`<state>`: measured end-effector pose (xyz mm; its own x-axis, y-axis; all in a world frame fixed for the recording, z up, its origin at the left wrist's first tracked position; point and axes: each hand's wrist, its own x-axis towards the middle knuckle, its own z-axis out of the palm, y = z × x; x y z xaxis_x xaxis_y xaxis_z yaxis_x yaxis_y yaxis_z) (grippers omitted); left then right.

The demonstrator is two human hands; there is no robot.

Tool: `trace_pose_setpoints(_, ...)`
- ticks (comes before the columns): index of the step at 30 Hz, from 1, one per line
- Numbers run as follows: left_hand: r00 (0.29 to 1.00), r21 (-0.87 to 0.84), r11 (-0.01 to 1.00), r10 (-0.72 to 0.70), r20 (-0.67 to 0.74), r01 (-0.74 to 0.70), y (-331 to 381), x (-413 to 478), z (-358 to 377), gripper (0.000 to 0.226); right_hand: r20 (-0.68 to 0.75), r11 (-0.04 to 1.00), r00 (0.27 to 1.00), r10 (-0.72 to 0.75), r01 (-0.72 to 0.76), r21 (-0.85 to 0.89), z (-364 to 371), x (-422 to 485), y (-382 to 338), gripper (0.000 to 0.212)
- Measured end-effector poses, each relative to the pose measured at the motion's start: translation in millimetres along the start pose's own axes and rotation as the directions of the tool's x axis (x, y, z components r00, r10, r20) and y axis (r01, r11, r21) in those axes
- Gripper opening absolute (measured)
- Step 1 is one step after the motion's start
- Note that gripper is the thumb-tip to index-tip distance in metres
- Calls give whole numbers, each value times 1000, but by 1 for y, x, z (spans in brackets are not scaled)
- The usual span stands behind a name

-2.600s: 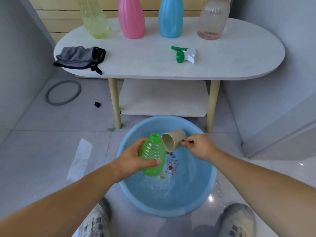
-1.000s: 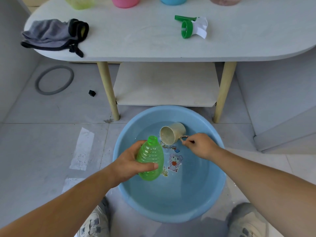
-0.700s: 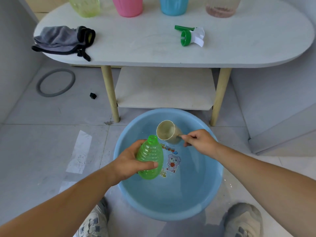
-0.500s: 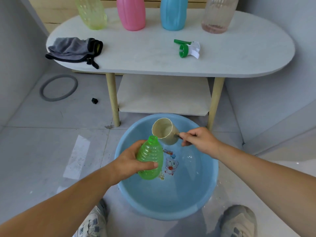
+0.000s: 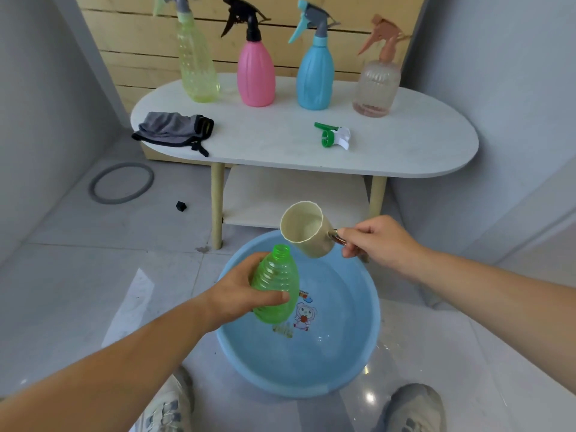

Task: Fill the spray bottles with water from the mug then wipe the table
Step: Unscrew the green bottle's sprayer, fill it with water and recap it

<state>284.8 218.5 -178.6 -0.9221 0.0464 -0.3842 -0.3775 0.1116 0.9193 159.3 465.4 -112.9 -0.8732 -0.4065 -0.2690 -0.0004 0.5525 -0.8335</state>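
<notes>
Here, an uncapped green bottle (image 5: 276, 285) is held at the centre of the frame, above the left part of a blue basin (image 5: 336, 350) set on the floor. The left hand (image 5: 237, 294) is wrapped round the bottle's ribbed body, so that grip is filled by the bottle, with the thumb laid across the front. The bottle is leaned slightly, its open neck pointed up. Just above and right of that neck, and apart from it, a cream mug (image 5: 307, 229) is held tilted, its mouth turned to the upper left. The mug's handle is pinched by the right hand (image 5: 377, 241), whose grip is closed narrowly on it. Whether water is in the mug cannot be told. Water can be seen in the basin.

In the upper half of the frame a white oval counter (image 5: 405, 145) is seen. Along its far edge four capped spray bottles are stood in a row: a yellow-green bottle (image 5: 198, 67), a pink bottle (image 5: 255, 76), a blue bottle (image 5: 314, 79) and a clear bottle (image 5: 375, 88). A loose green-and-white spray head (image 5: 332, 137) is laid nearer the front, and a grey cloth (image 5: 174, 129) is bunched at the counter's left end.
</notes>
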Motion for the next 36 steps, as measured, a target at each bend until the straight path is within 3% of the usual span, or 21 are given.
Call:
trace_pose_setpoints(5,1000,-17,1000,23,15,-22,6,-7,1,76,-64,990,992,-112,105,-97,-12,-20,-23,35)
trace_pose_setpoints(10,999,-17,999,50,0,-50,10,-6,4,82,-135,976,971,-198,182,-120,-14,-30,-35,48)
trace_pose_setpoints(14,998,-33,998,60,-15,-60,11,-4,6,82,-156,961,952,-262,241,-138,-16,-35,-39,37)
trace_pose_setpoints(36,999,-39,998,48,-19,-49,5,3,5,84,-159,934,927,-339,311,-177,-11,-38,-45,26)
